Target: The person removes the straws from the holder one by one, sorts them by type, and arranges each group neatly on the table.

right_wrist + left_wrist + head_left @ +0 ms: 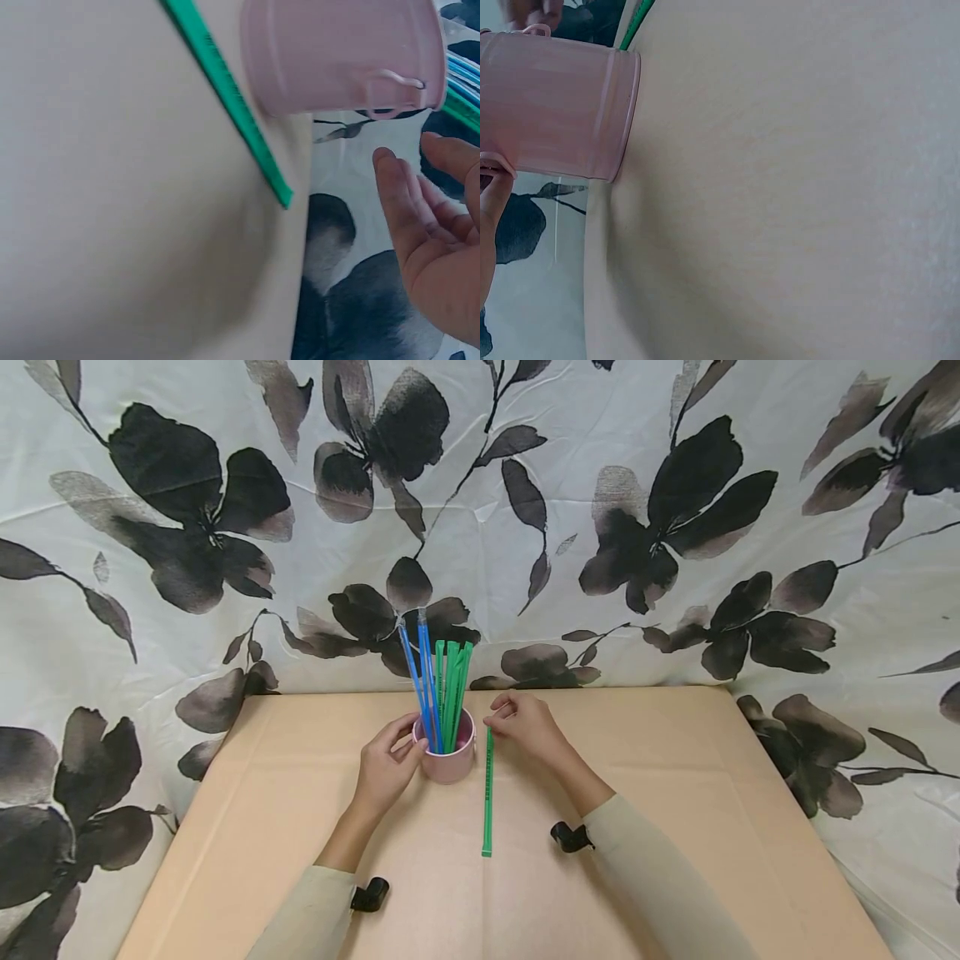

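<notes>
A small pink bucket [448, 768] stands near the far edge of the table, holding several upright green strips [454, 689] and a few slim blue sticks [424, 681]. My left hand [386, 767] grips the bucket's left side; in the left wrist view a finger [489, 199] is at its small side handle. One flat green strip [487, 802] with dark print lies on the table just right of the bucket. Beyond that strip's far end hovers my right hand [528, 727]. The right wrist view shows its thumb and fingers [394, 191] apart, with nothing between them.
The table [300, 827] has a plain tan cover with a fold line down the middle. A white cloth [525, 635] with dark flowers hangs behind it and shows at both sides. Black wrist cameras [572, 837] sit at both cuffs.
</notes>
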{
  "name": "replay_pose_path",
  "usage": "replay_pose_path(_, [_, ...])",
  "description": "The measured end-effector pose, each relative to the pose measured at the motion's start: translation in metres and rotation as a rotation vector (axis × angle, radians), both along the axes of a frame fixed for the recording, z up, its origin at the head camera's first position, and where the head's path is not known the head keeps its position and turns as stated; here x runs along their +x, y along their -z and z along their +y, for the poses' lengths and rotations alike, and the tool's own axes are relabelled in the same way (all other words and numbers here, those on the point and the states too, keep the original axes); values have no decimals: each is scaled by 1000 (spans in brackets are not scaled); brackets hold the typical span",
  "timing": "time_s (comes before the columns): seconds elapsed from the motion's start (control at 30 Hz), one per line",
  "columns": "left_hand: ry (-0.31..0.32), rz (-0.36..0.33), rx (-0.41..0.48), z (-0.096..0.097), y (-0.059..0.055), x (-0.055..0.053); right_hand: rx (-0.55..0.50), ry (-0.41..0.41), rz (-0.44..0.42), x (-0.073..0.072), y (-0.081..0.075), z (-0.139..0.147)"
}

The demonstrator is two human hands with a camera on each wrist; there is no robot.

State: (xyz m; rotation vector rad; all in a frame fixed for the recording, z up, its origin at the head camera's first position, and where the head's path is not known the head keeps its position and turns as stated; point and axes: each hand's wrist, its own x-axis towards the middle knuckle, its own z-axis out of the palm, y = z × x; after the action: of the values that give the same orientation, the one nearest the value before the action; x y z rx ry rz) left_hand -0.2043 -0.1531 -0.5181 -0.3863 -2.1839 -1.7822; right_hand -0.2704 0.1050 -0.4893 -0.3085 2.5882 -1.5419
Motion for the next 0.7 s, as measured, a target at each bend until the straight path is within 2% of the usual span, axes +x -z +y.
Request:
replay_pose_path(0.17, [10,-19,0,-3,0,3,-97,-35,45,-2,-12,-6])
replay_pose_path(0.2, [12,-15,-1,-5,5,1,-108,-36,51,-2,-14,-8])
replay_pose_path(0.33, [21,-18,2,-6,4,4,-114,-36,97,-3,-22,-16])
replay_pose_path(0.47, [23,-17,-1,-8,3,6,-150,-38,108,-2,-28,-26])
replay_pose_path(0.7, [31,-17,-1,-11,1,8,-118,84,101,1,-34,-41])
